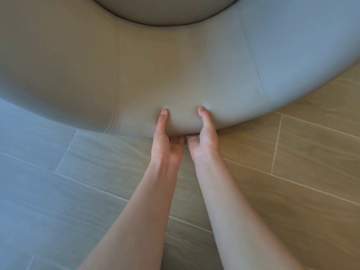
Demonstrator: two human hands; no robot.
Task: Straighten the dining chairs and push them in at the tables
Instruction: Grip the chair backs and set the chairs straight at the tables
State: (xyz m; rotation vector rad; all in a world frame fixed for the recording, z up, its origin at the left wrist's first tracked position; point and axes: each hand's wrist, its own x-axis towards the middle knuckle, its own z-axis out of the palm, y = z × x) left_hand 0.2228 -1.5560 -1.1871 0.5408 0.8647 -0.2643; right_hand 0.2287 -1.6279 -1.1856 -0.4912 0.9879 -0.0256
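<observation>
Grip: both hands clamp chair's padded back rim, thumbs dug in on top, fingers curled under, mostly hidden.
Chair [175, 65]: 1, grey upholstered, curved backrest arcs left-right across upper frame, seat cushion beyond; ends cut off.
Floor [292, 172]: wood-look tiles.
Left hand [165, 141]: touching right.
Right hand [204, 139]: same hold.

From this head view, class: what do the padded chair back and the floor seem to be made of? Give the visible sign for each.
Chair back: likely smooth grey leather or faux leather over soft padding; stitched seams show, and it dimples under the thumbs of the left hand and right hand.
Floor: probably matte wood-look tile; long planks with streaky grain and pale grout lines.
</observation>
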